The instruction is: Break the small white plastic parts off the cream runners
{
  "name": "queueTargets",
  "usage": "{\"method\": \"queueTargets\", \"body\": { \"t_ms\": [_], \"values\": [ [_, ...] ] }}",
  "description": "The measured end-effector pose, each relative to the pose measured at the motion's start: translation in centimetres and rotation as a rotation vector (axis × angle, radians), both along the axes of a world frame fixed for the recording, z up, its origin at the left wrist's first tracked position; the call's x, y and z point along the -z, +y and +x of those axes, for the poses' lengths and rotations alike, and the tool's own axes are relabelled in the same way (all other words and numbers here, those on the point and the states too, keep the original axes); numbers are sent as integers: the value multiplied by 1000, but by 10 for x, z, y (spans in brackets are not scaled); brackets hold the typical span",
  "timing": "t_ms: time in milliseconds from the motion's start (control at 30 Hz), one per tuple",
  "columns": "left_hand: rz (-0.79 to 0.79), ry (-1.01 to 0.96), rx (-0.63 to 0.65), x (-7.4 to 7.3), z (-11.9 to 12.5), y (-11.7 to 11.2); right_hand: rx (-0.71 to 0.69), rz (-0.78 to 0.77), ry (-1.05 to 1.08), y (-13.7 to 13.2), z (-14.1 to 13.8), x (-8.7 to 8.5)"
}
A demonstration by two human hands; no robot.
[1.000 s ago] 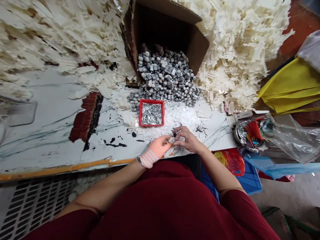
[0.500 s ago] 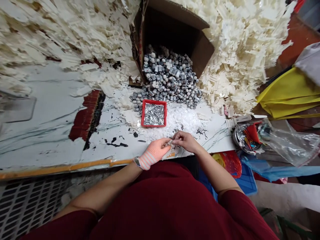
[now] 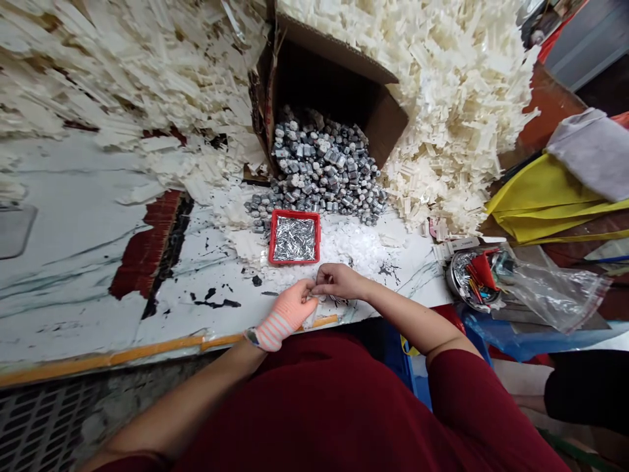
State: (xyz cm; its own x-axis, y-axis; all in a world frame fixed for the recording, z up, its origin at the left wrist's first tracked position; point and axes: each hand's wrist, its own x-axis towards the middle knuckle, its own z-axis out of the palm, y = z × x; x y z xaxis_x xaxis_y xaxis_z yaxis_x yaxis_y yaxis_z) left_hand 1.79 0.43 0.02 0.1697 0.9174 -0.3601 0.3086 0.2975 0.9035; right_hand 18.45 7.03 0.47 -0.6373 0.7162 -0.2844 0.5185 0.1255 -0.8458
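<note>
My left hand (image 3: 289,308), in an orange glove with pale stripes at the wrist, is closed in a pinch near the table's front edge. My bare right hand (image 3: 339,282) meets it from the right, its fingers bent and pressed together. What lies between the fingertips is too small to make out. Just beyond the hands stands a red tray (image 3: 270,239) filled with small shiny metal pins (image 3: 295,237). Small white plastic pieces (image 3: 351,246) are spread to the right of the tray. Behind it lies a heap of small silvery motors or cylinders with white ends (image 3: 324,164).
A cardboard box (image 3: 393,128) on its side spills the silvery parts. Piles of cream plastic strips (image 3: 442,98) flank it. At the right sit a metal bowl (image 3: 455,288) of small items, a clear plastic bag (image 3: 560,295) and yellow cloth (image 3: 550,196). Orange tape (image 3: 147,354) lines the table edge.
The view has shifted, so the tray and box appear lower and further left. My hands stay together at the table edge, the right one now more curled and turned.
</note>
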Motion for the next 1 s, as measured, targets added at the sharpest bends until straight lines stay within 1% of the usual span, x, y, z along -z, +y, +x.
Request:
{"method": "queueTargets", "body": {
  "t_ms": [67, 100, 133, 167, 200, 233, 267, 300, 367, 467, 600, 733, 867, 933, 1000],
  "values": [
    [-26, -69, 22, -1, -2, 2, -97, 14, -40, 19, 9, -7],
    [-49, -119, 29, 0, -3, 3, -109, 23, -82, 33, 18, -10],
    [-78, -169, 31, 0, -5, 4, -76, 43, -147, 50, 29, -14],
    [-109, -212, 25, 1, -6, 4, 81, 128, -268, 68, 43, -17],
    [-139, -249, 16, 3, -8, 4, 295, 230, -440, 87, 56, -18],
    [-166, -277, 7, 5, -9, 4, 468, 274, -605, 105, 69, -18],
    [-189, -300, -3, 7, -10, 4, 543, 259, -726, 121, 80, -16],
    [-208, -316, -11, 10, -11, 4, 577, 245, -806, 134, 88, -14],
    [-232, -340, -22, 14, -12, 3, 583, 224, -855, 150, 96, -6],
    [-250, -362, -28, 18, -12, 3, 602, 235, -818, 154, 95, 4],
    [-265, -406, -42, 19, -13, 3, 672, 224, -675, 144, 96, 6],
    [-304, -506, -119, 12, -12, 3, 783, 188, -444, 127, 99, 8],
    [-367, -571, -192, 3, -5, 6, 895, 162, -215, 112, 90, 13],
    [-378, -610, -222, 2, -2, 8, 956, 145, -106, 109, 83, 14],
    [-382, -633, -258, 3, 1, 10, 997, 135, -57, 104, 77, 11]
  ]
}}
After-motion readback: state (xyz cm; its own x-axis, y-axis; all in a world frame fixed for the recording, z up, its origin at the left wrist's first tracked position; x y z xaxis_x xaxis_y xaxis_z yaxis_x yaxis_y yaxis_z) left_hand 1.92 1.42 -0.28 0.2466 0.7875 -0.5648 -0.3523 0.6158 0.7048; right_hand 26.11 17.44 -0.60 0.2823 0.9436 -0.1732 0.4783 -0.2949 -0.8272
